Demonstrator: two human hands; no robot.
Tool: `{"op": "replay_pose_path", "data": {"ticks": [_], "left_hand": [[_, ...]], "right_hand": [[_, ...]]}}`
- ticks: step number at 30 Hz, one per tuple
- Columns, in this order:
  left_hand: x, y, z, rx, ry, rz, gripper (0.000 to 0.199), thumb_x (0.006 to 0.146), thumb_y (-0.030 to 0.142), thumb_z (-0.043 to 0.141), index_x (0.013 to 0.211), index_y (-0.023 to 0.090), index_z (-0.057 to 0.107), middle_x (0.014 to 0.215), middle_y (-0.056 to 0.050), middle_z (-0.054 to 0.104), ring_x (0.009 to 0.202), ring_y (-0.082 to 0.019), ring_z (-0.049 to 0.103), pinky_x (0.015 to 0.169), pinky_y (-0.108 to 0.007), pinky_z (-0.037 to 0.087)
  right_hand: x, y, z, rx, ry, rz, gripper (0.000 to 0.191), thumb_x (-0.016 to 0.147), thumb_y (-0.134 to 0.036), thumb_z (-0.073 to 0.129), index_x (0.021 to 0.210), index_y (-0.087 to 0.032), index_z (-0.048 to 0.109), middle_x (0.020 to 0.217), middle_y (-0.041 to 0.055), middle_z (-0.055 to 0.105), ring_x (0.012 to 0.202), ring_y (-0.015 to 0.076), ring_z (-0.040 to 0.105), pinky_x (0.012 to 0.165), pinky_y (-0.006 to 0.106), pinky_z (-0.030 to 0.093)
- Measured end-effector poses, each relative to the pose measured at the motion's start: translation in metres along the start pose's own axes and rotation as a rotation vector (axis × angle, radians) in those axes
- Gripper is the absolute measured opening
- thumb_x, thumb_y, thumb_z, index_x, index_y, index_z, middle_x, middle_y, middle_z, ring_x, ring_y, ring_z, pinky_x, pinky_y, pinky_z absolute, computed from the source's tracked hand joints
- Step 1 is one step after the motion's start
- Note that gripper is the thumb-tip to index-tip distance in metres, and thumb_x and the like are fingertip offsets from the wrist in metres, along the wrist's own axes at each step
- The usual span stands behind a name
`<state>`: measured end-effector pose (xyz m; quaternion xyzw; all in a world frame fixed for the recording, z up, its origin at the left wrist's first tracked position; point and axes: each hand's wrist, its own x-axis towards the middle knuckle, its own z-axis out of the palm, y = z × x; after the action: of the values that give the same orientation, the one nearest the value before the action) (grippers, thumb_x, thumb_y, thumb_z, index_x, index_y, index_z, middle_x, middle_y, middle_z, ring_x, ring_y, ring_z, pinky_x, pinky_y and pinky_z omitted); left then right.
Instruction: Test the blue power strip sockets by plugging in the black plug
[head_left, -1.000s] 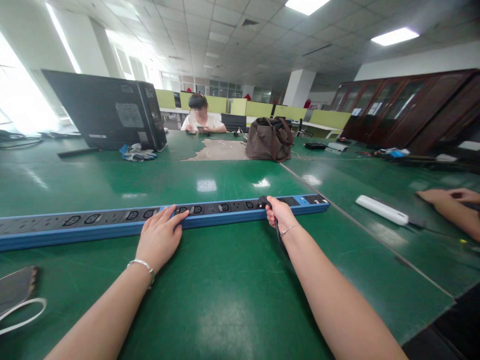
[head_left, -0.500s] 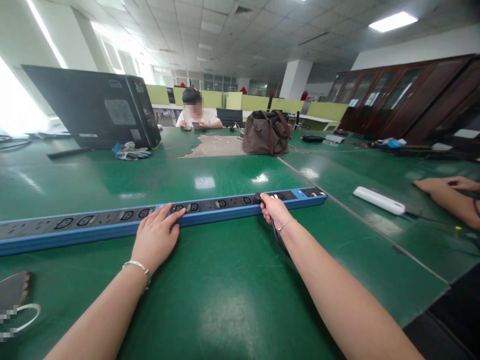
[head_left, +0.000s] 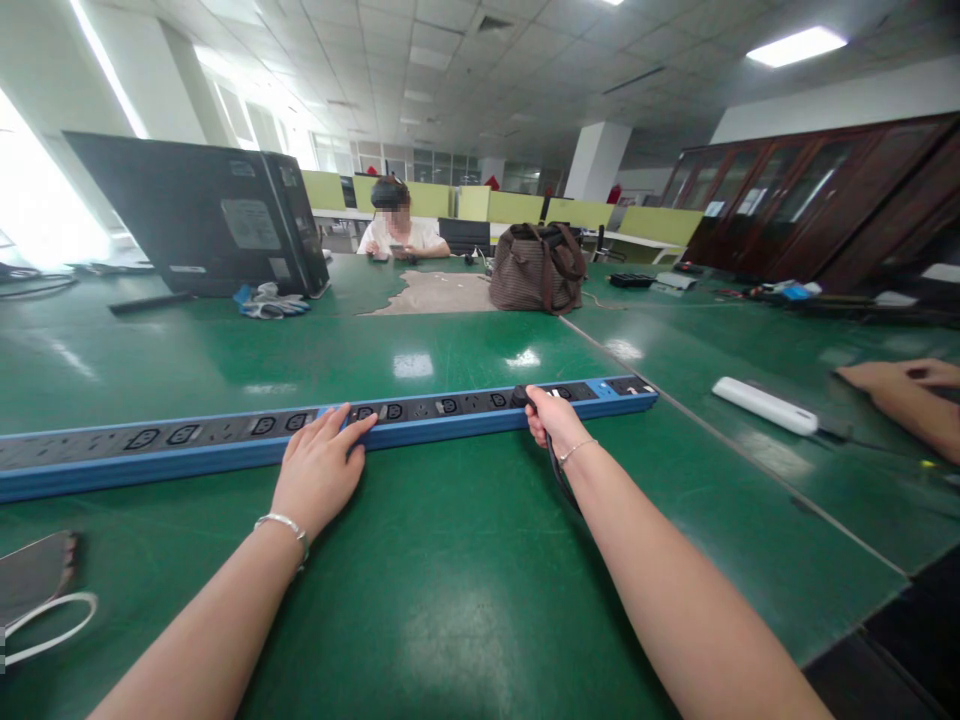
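A long blue power strip (head_left: pixel 420 432) with a black face and a row of sockets lies across the table in front of me. My left hand (head_left: pixel 321 462) rests on it left of the middle, fingers stretched over the top and thumb near the front side. Close to the strip's right end, my right hand (head_left: pixel 551 415) is closed round a black power plug (head_left: pixel 520 397), which sits at a socket. How deep the plug goes in is hidden. Its black cord (head_left: pixel 556 465) hangs down below my right wrist.
On the green table (head_left: pixel 450 600) stand a black computer case (head_left: pixel 202 220) and a brown bag (head_left: pixel 529 270); gloves (head_left: pixel 270 302) lie beside the case. A white power strip (head_left: pixel 765 405) is at right, near another person's hands (head_left: pixel 892 385). A phone (head_left: pixel 37 575) lies at left. Someone sits opposite.
The whole scene has shifted slightly to the right in my view. Both hands keep their places on the strip and the plug.
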<state>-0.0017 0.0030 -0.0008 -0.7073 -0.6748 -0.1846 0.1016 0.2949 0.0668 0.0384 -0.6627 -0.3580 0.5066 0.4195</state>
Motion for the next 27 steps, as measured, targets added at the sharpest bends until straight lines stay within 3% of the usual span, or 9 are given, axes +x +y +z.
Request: {"op": "replay_pose_path", "data": {"ticks": [8, 22, 24, 27], "left_hand": [[0.000, 0.000, 0.000, 0.001, 0.009, -0.004, 0.044, 0.088, 0.029, 0.039, 0.127, 0.030, 0.058, 0.141, -0.007, 0.050, 0.131, -0.026, 0.044, 0.108, -0.046, 0.034], [-0.001, 0.002, -0.001, 0.055, 0.009, 0.018, 0.044, 0.088, 0.027, 0.038, 0.129, 0.030, 0.056, 0.142, -0.007, 0.049, 0.131, -0.024, 0.043, 0.109, -0.043, 0.034], [-0.001, 0.002, -0.001, 0.058, 0.005, 0.012, 0.045, 0.088, 0.026, 0.038, 0.129, 0.030, 0.055, 0.142, -0.006, 0.049, 0.132, -0.024, 0.043, 0.109, -0.043, 0.033], [-0.001, 0.002, -0.001, 0.055, -0.002, 0.011, 0.045, 0.088, 0.026, 0.038, 0.129, 0.031, 0.055, 0.142, -0.006, 0.049, 0.132, -0.024, 0.043, 0.109, -0.043, 0.034]], "right_hand": [[0.000, -0.001, -0.003, 0.023, -0.076, 0.064, 0.041, 0.094, -0.042, 0.037, 0.059, -0.020, 0.039, 0.030, -0.0092, 0.030, 0.024, 0.0043, 0.024, 0.030, 0.015, 0.016], [0.000, 0.004, 0.000, 0.053, 0.000, -0.036, 0.041, 0.094, -0.035, 0.040, 0.056, -0.019, 0.041, 0.029, -0.0075, 0.031, 0.023, 0.0044, 0.026, 0.028, 0.016, 0.017], [-0.007, -0.001, -0.001, 0.060, -0.001, -0.118, 0.042, 0.093, -0.034, 0.042, 0.054, -0.019, 0.042, 0.028, -0.0070, 0.031, 0.023, 0.0047, 0.027, 0.028, 0.016, 0.019], [-0.022, -0.013, -0.006, 0.160, -0.025, -0.372, 0.044, 0.093, -0.039, 0.042, 0.053, -0.020, 0.042, 0.028, -0.0073, 0.030, 0.024, 0.0049, 0.029, 0.030, 0.017, 0.023]]}}
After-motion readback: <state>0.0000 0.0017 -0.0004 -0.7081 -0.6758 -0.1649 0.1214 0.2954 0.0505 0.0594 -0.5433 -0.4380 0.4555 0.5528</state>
